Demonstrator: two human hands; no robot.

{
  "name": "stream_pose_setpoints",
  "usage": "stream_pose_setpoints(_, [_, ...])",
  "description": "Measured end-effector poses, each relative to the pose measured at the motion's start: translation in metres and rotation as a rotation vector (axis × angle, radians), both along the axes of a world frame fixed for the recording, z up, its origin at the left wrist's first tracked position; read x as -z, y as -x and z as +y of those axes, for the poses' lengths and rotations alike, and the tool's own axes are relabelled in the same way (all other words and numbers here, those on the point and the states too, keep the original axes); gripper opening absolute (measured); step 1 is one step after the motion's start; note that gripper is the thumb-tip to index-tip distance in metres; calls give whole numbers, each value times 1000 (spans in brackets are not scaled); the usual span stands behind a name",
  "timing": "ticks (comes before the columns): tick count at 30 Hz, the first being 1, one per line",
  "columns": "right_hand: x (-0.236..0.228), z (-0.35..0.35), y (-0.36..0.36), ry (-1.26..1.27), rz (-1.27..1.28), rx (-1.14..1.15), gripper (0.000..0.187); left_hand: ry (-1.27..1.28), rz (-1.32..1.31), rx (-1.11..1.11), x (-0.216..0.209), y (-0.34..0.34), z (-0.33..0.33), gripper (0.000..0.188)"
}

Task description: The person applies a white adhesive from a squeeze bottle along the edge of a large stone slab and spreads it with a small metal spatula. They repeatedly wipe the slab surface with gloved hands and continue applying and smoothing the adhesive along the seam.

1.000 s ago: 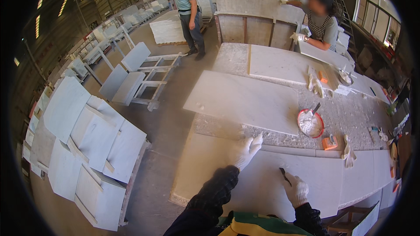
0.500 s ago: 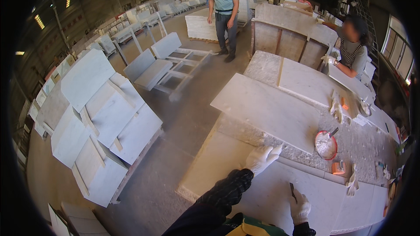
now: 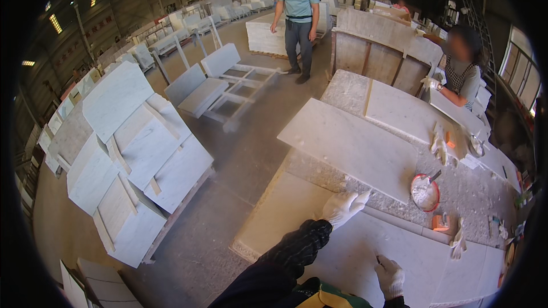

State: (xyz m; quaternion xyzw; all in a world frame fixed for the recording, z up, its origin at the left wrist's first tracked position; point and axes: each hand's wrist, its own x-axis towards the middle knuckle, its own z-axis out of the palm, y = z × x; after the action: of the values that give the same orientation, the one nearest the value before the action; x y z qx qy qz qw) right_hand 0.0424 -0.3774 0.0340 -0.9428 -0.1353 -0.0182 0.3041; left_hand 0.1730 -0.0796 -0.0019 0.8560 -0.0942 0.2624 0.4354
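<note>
A pale marble slab [image 3: 348, 256] lies on the bench in front of me. My left hand [image 3: 344, 208], in a white glove, reaches to the slab's far edge with its fingers stretched out. My right hand [image 3: 390, 278], also white-gloved, is low over the same slab, its fingers closed around a narrow dark scraper [image 3: 378, 259]. Only a short bit of the scraper's blade shows. Beyond my hands another marble slab [image 3: 348, 142] rests on the dusty bench. Right of that slab stands a red-rimmed bowl [image 3: 437, 199] of white paste, with a tool leaning in it.
An orange block [image 3: 440, 222] and a loose white glove [image 3: 458, 242] lie to the right. Slabs lean on a rack [image 3: 128, 165] at left. One person [image 3: 298, 11] stands beyond the bench; another person [image 3: 461, 74] is at its far right.
The scraper's blade, clearly visible earlier, now shows only as a short dark bit as my right hand has turned. My left hand stays in place. The far-right person's raised arm has come down.
</note>
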Motion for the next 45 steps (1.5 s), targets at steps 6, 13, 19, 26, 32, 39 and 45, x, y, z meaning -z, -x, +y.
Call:
stream_pose_setpoints(6, [3, -11, 1, -37, 0, 71, 25, -39, 130, -3, 6, 0, 1, 29])
stream_pose_setpoints(13, [55, -62, -7, -143, -138, 275, 36, 110, 316, 138, 26, -11, 0, 30])
stream_pose_setpoints(19, [78, -71, -9, -327, -230, 479, 37, 42, 294, 106, 38, -16, -1, 29])
stream_pose_setpoints(26, [76, -71, -10, -385, -36, 569, 38, 85, 20, 25, 78, -30, -6, 34])
stream_pose_setpoints(32, [75, -66, -11, -327, -185, 498, 37, 48, 90, 11, 67, -22, -3, 35])
stream_pose_setpoints(39, [63, -61, -10, -270, -188, 488, 34, -62, 228, -47, 26, -4, 0, 30])
stream_pose_setpoints(45, [63, -60, -10, -189, -219, 481, 32, -56, 183, -3, 7, -2, 2, 29])
